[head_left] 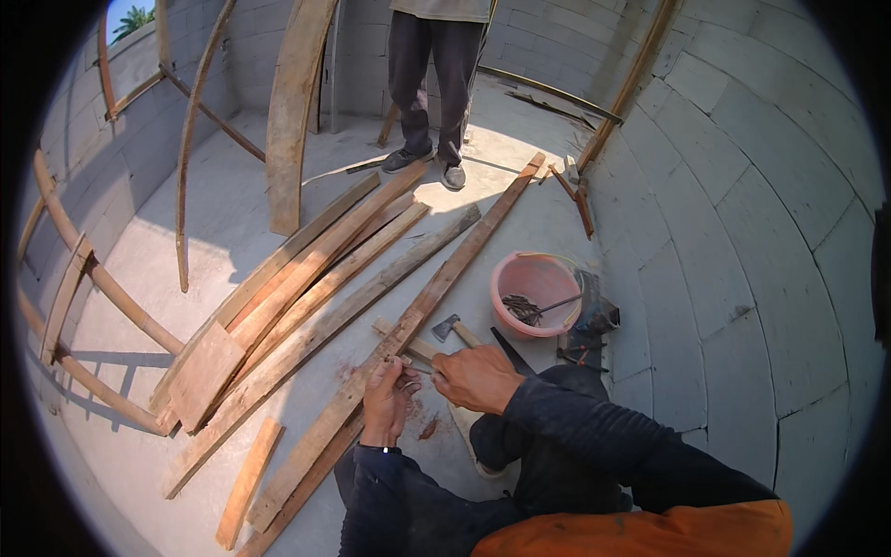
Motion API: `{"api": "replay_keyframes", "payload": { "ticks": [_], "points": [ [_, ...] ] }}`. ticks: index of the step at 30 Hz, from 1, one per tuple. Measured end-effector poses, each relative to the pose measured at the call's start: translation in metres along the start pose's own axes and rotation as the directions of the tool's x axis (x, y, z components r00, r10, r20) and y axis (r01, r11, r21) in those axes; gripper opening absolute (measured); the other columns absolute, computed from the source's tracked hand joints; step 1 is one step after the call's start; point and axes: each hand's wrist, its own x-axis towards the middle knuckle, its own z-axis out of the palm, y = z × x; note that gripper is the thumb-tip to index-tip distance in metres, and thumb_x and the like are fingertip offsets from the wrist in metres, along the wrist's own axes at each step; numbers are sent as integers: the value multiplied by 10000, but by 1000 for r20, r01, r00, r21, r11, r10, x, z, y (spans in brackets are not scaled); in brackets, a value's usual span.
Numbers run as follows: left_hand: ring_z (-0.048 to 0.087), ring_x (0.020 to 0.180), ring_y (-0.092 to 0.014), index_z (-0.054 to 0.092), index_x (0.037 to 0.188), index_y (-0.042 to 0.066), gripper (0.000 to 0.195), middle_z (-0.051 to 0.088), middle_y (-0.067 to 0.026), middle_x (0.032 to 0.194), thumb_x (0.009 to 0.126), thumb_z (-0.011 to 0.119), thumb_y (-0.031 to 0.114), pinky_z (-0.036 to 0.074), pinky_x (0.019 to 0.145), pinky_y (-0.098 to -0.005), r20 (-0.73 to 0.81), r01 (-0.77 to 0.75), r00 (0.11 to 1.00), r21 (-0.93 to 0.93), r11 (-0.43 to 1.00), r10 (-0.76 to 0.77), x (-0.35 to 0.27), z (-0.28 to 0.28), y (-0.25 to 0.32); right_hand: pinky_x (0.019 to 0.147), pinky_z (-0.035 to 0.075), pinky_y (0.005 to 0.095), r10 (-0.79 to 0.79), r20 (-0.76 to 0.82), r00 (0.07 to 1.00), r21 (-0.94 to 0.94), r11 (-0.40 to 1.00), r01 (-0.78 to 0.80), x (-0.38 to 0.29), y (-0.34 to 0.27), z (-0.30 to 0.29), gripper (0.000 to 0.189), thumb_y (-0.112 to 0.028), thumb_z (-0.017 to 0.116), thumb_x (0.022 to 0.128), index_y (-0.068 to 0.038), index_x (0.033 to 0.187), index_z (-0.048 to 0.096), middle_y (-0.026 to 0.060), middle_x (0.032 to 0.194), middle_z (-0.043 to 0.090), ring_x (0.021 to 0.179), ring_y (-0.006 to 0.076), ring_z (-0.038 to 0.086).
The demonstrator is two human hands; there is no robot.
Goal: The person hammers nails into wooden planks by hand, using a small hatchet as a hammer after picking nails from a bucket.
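My left hand [391, 397] is raised beside a long wooden plank [376, 379], fingertips pinched on a thin nail-like piece too small to name surely. Close at its right, my right hand [477, 378] is closed around something thin whose end points toward the left fingers; the rest is hidden in the fist. Under the hands a short wood block [420, 348] crosses beneath the plank. A hatchet [445, 327] lies just beyond my right hand, and the dark blade of a handsaw [511, 352] rests near my knee. Further off, a pink bucket [534, 278] holds nails and a metal bar.
Stacked boards [299, 278] lie on the concrete floor to the left. A bamboo ladder [104, 285] leans at the far left. A person [438, 69] stands beyond the boards. A block wall [724, 244] runs along the right, with a dark tool bag [588, 320] near it.
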Motion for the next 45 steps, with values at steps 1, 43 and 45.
{"api": "replay_keyframes", "payload": {
  "ticks": [1, 43, 45],
  "points": [
    [707, 945, -190, 683, 1102, 78, 219, 733, -65, 992, 1094, 673, 297, 570, 853, -366, 9, -7, 1000, -3, 1000, 7, 0, -1, 0, 713, 544, 567, -2, 2, 1000, -2, 1000, 2, 0, 1, 0, 266, -308, 626, 1011, -47, 1006, 677, 203, 800, 742, 760, 445, 723],
    [721, 1026, -160, 667, 1315, 21, 345, 758, -97, 1165, 1099, 645, 288, 589, 907, -317, -241, 101, 970, 319, 942, -22, -14, -3, 8, 799, 582, 412, 757, 179, 628, 132, 614, -778, -28, 350, 10, 268, -267, 661, 962, -46, 1047, 786, 117, 871, 801, 791, 253, 768],
    [707, 1089, -188, 678, 1315, 22, 342, 749, -119, 1221, 1087, 663, 276, 567, 969, -339, -308, 133, 951, 470, 872, 21, -13, -15, 4, 841, 581, 429, 761, 188, 621, 120, 610, -783, -21, 378, 32, 273, -271, 675, 957, -59, 1074, 800, 129, 921, 808, 857, 285, 776]
  ]
}}
